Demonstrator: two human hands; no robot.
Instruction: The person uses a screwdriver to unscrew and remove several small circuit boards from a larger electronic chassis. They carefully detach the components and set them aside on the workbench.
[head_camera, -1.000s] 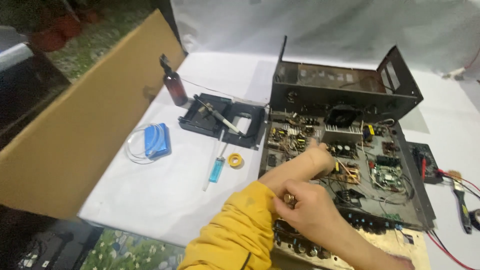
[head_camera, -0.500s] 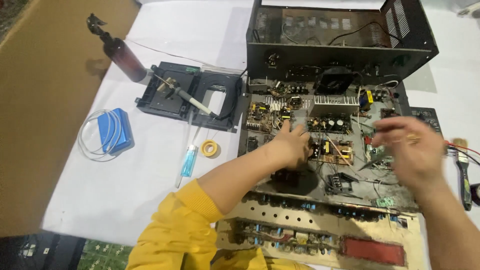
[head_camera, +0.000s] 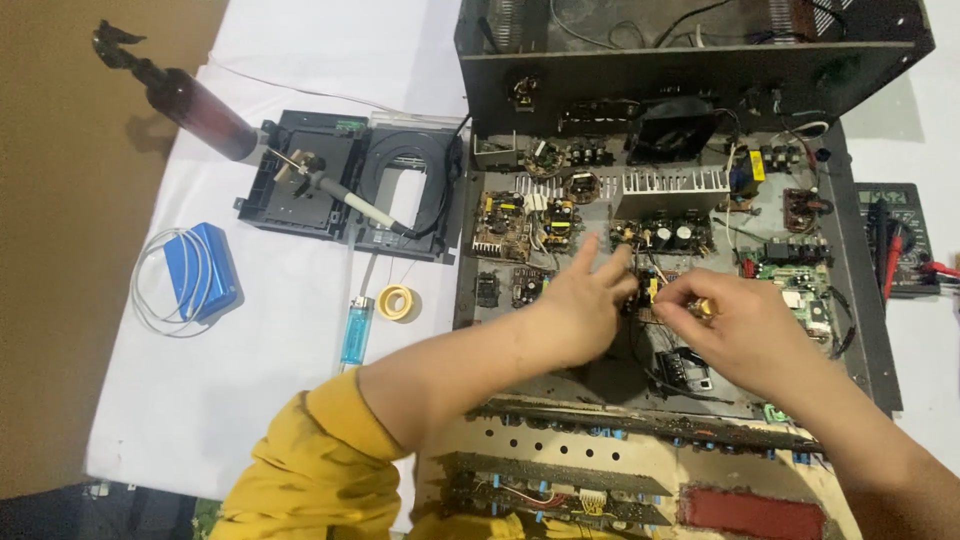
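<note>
An open black electronics chassis lies before me, filled with several small circuit boards, a finned heatsink and a fan. Both hands meet over the middle of it. My left hand, in a yellow sleeve, pinches a small black-and-yellow component on a board, index finger raised. My right hand comes in from the right, its fingertips closed on a small brass-coloured part right beside that component. What lies under both palms is hidden.
Left of the chassis, a soldering iron rests on a black disc-drive frame. Nearby lie a brown spray bottle, a blue power bank with white cable, a blue lighter and a yellow solder spool. A multimeter sits at the right.
My right hand has moved left from the chassis's right side to the middle, meeting my left hand. The left hand has shifted slightly right. The view has tilted further down.
</note>
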